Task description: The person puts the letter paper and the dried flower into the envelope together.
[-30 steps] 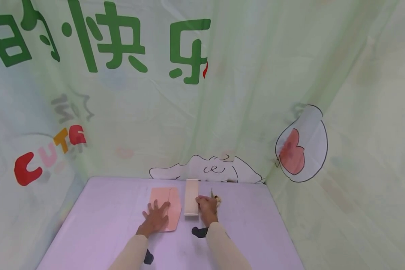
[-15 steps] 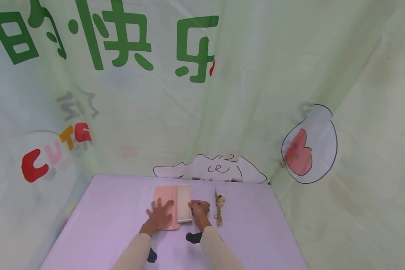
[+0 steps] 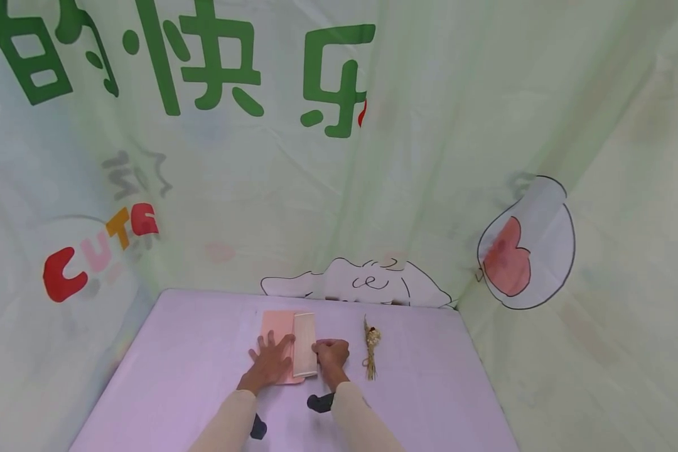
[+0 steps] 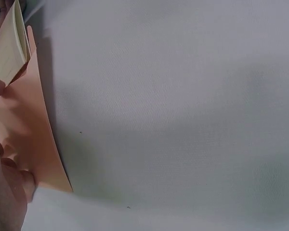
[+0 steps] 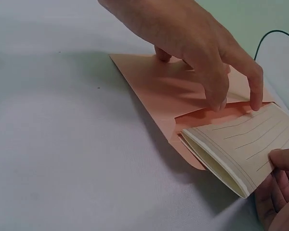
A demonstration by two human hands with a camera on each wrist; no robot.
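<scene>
A pink envelope (image 3: 277, 320) lies on the table under my left hand (image 3: 269, 364), whose spread fingers press on it. In the right wrist view, thumb and index fingertips of that hand sit right at the mouth of the envelope (image 5: 154, 89). My right hand (image 3: 332, 359) pinches the outer edge of a folded, lined cream letter sheet (image 3: 305, 345). The near long side of the letter sheet (image 5: 245, 144) lies at the opening, over the unfolded flap. From the left wrist, the layered fold of the letter sheet (image 4: 7, 55) shows at the envelope's edge.
A small bunch of dried flowers (image 3: 371, 342) tied with twine lies on the lilac tabletop (image 3: 424, 376), right of my right hand. A pale printed curtain (image 3: 418, 157) hangs behind and along both sides of the table.
My right hand has carried the letter sheet leftward, from beside the envelope to over its flap and opening. The flowers have come fully into sight. My left hand keeps pressing the envelope.
</scene>
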